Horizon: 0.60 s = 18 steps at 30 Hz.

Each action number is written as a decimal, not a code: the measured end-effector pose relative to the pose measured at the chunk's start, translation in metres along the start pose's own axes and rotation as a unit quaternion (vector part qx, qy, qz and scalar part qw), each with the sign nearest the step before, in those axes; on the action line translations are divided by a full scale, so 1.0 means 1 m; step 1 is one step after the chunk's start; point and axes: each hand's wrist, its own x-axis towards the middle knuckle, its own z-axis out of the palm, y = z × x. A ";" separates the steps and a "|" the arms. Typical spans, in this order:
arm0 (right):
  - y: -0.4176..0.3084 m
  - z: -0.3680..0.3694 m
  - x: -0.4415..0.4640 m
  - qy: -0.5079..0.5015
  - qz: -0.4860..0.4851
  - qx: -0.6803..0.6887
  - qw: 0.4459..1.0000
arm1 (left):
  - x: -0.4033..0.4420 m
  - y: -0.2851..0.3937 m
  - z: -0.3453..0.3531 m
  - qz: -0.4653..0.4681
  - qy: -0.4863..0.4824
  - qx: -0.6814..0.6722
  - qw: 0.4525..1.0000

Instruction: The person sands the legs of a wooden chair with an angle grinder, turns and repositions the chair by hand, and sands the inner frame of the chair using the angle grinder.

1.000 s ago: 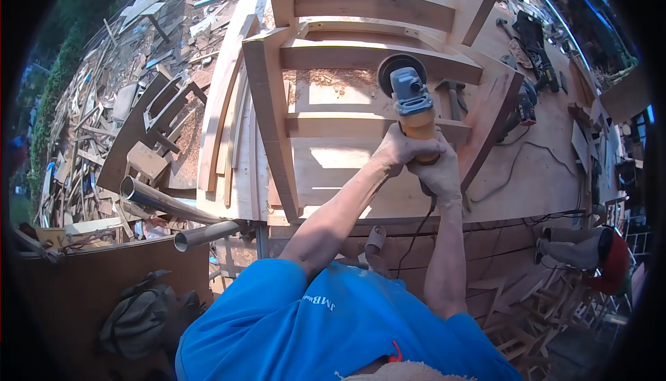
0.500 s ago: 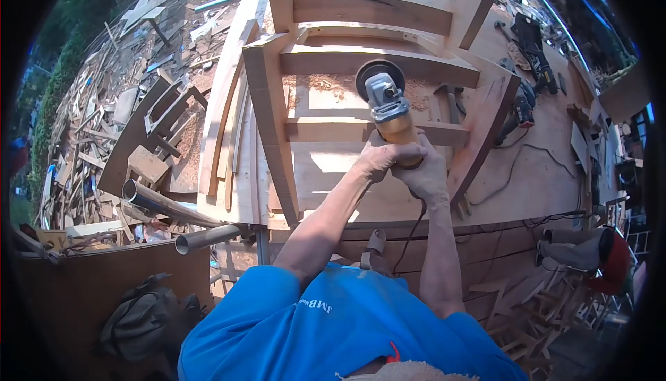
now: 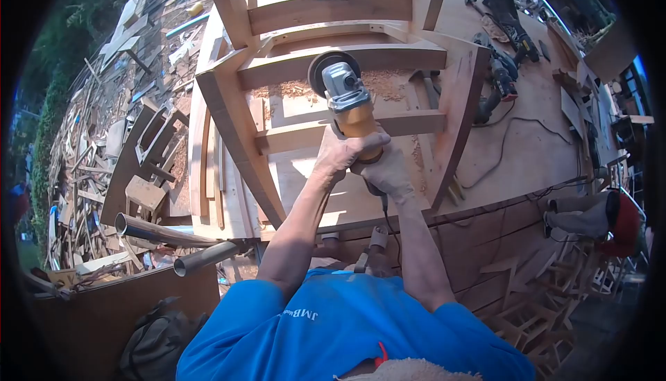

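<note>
Both of my hands are wrapped round one angle grinder [image 3: 355, 114], which has a yellow body, a grey head and a dark disc. My left hand [image 3: 341, 152] grips the body behind the head. Behind it, my right hand [image 3: 390, 173] closes on the rear end, where a cord hangs down. The disc is at the front face of a curved crosspiece [image 3: 388, 58] of a wooden frame [image 3: 232, 117]; whether they touch I cannot tell. Below the grinder's head, a lower rail [image 3: 409, 123] runs between the two frame legs.
A hammer [image 3: 429, 88] lies inside the frame, beside wood shavings. Power tools [image 3: 501, 72] and a loose cord [image 3: 505, 146] are on the worktable [image 3: 534, 166] at right. Metal pipes [image 3: 201, 259] jut out at lower left. Another person [image 3: 600, 218] is at far right, near stacked wooden frames.
The grinder and both my hands have moved left along the curved crosspiece. The view has shifted, so the frame and table appear further left.
</note>
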 end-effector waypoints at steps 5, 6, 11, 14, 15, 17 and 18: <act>0.033 -0.012 -0.007 0.033 0.009 0.106 0.994 | 0.019 0.002 0.025 -0.037 0.013 0.248 0.968; 0.026 -0.015 -0.009 0.041 0.007 0.131 0.991 | 0.018 0.008 0.031 -0.019 0.003 0.230 0.973; 0.039 -0.031 -0.007 0.062 0.008 0.227 0.972 | 0.037 0.007 0.056 0.012 -0.051 0.243 0.969; 0.036 -0.046 -0.004 0.077 0.011 0.216 0.973 | 0.049 0.009 0.071 0.022 -0.070 0.263 0.962; 0.040 -0.050 -0.003 0.087 0.004 0.221 0.971 | 0.050 0.016 0.078 0.014 -0.073 0.276 0.958; 0.040 -0.058 0.000 0.096 0.002 0.229 0.969 | 0.055 0.024 0.087 -0.001 -0.081 0.299 0.951; 0.037 -0.062 0.002 0.094 0.006 0.234 0.968 | 0.059 0.025 0.090 -0.009 -0.085 0.309 0.947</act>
